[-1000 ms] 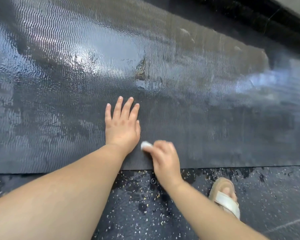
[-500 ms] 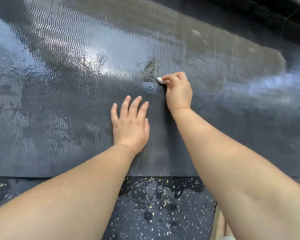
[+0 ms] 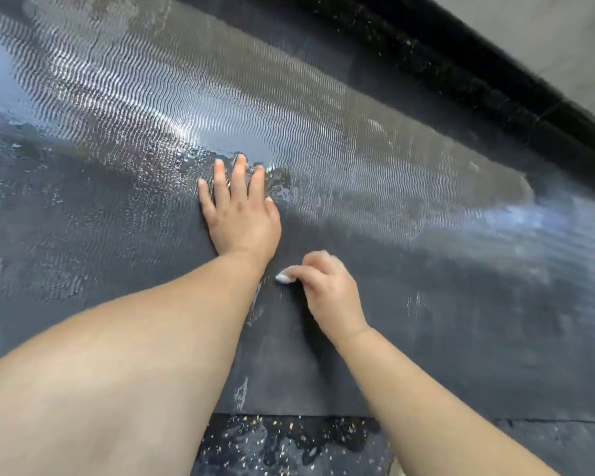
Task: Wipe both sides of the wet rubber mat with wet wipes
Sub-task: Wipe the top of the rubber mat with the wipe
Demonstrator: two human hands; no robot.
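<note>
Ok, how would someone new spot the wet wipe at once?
A dark ribbed rubber mat fills the view. On its near half, the right hand pinches the wet wipe. It is the only small white wad there.

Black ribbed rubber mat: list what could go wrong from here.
1. The left hand presses flat on the black ribbed rubber mat where water shines, and could slide.
2. The small white wet wipe is a wad pinched in the right hand; it may miss patches.
3. The speckled dark floor at the near edge looks wet; footing could slip.
</note>
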